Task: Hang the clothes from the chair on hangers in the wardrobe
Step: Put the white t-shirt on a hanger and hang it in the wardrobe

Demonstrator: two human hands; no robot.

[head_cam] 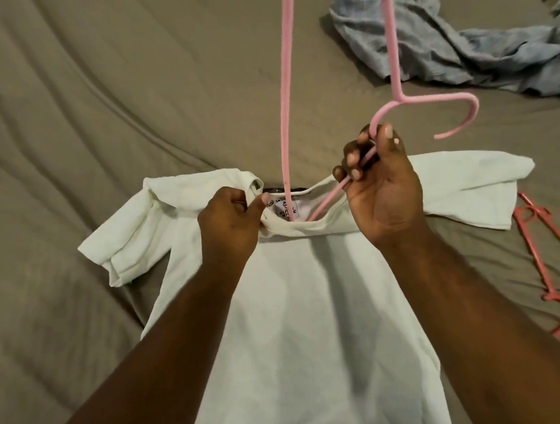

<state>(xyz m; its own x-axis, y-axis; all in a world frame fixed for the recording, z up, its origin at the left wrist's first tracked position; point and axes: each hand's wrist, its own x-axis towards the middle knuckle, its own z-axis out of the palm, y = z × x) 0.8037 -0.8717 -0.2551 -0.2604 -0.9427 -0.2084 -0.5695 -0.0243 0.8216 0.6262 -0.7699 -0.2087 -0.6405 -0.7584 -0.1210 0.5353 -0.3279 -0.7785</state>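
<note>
A pale white T-shirt (296, 308) lies flat on a taupe bed sheet (104, 107), collar away from me. My left hand (230, 221) pinches the collar's left side and holds the neck opening apart. A light pink hanger (286, 81) stands nearly on end, one corner dipped into the neck opening beside the label. My right hand (378, 187) grips the hanger's arm just below the hook, which curves out to the right.
A crumpled light blue garment (441, 38) lies at the far right of the bed. A darker pink plastic hanger (547, 262) lies on the sheet at the right edge, beside the shirt's right sleeve.
</note>
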